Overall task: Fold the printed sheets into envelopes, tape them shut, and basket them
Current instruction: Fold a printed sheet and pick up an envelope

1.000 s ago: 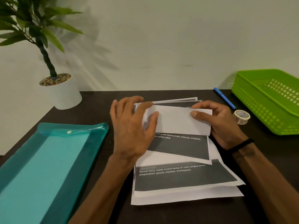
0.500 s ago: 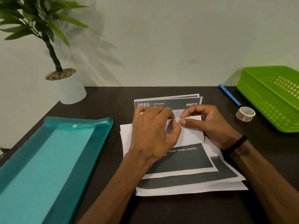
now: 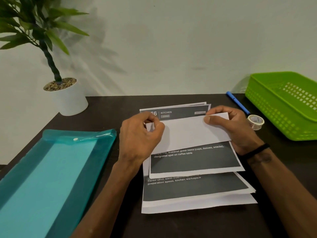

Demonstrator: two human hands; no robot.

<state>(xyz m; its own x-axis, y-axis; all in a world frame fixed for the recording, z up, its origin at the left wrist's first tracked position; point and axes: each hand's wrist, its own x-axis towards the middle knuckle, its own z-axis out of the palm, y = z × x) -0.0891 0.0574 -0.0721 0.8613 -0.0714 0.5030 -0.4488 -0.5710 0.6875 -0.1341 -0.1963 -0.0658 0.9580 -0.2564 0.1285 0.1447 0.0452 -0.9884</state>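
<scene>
Status: first fold in progress; no envelope is complete.

The stack (image 3: 197,200) of printed sheets lies on the dark surface (image 3: 171,225) and serves as the landmark. The top sheet (image 3: 193,133) lies on the stack with its upper part turned over, so that a blank white flap faces up across the far half of the stack. The printed lower part remains exposed below the flap edge.

Left hand (image 3: 140,136): curled, pinching the left end of the flap between thumb and fingers. Right hand (image 3: 228,127): curled, gripping the right end of the flap, thumb on top and fingers behind the far edge. Both hands hold the same sheet.

Supplies:
- Tape roll (image 3: 256,121): right of the stack, just beyond the right hand, untouched.
- Basket (image 3: 274,114): right of the stack, past the tape. No envelope shows in the visible part of it.
- Pen (image 3: 237,105): far right of the stack, between it and the basket.
- Folder (image 3: 42,177): left of the stack.
- Plant pot (image 3: 68,98): far left of the stack.

Judged remaining for this sheet: crease, further folds, taping, basketing. At least two more sheets show beneath it, all unfolded. The task appears to be at an early stage.
</scene>
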